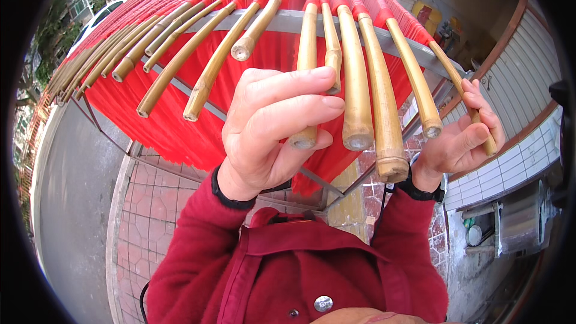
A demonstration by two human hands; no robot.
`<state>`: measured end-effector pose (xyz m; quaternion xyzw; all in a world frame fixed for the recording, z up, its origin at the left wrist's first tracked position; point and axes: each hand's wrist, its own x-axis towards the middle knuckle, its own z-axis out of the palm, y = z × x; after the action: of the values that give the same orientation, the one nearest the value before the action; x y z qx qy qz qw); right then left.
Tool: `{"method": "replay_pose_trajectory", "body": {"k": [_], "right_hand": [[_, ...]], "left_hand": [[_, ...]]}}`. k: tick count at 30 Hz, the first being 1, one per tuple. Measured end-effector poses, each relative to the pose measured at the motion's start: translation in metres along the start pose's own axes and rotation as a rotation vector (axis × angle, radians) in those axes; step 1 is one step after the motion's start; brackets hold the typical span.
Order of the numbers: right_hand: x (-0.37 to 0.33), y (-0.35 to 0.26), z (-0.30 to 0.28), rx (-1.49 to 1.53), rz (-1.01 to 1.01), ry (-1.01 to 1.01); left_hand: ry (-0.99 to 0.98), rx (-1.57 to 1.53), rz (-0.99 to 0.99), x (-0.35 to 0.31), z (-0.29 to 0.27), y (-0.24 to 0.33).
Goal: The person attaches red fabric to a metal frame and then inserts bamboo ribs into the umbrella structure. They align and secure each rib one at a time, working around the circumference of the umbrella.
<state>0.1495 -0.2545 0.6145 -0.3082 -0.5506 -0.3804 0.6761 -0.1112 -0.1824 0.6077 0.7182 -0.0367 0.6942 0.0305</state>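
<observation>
A row of bamboo poles fans out toward me, with red strands wound around their far parts. My left hand is closed around one bamboo pole near the middle, its fingers over the front and the cut end showing below. At the right end of the row, my right hand grips a thinner bamboo pole between thumb and fingers near its tip. Between my hands lie several thicker poles, among them one bamboo pole reaching closest to me. Red strands hang in a dense curtain beneath the row.
The poles rest across a grey metal rack bar, with slanting rack legs below. Reddish paving tiles and a grey road lie to the left. On the right are a ribbed shutter, a white-tiled ledge and an open doorway.
</observation>
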Motion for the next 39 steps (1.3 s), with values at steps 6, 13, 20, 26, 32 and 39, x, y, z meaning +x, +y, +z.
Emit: {"method": "replay_pose_trajectory", "body": {"k": [6,13,20,26,32,39], "right_hand": [[-0.044,-0.018,0.006,0.193,0.341,0.236],[-0.05,-0.05,0.032,0.191,0.135,0.024],[-0.008,-0.058,0.039,-0.017,-0.107,-0.274],[-0.015,-0.047,0.042,0.046,-0.003,-0.051],[-0.015,-0.041,0.031,0.01,0.028,0.022],[-0.038,-0.053,0.029,0.021,-0.006,0.193]], "left_hand": [[-0.044,0.12,0.04,0.0,-0.011,-0.003],[-0.006,-0.002,0.026,0.004,0.0,-0.01],[-0.037,-0.052,0.045,0.007,-0.001,-0.014],[-0.039,-0.058,0.016,0.009,-0.001,-0.014],[-0.017,-0.079,0.008,0.01,0.005,-0.014],[-0.011,-0.112,-0.009,0.006,0.002,-0.02]]}}
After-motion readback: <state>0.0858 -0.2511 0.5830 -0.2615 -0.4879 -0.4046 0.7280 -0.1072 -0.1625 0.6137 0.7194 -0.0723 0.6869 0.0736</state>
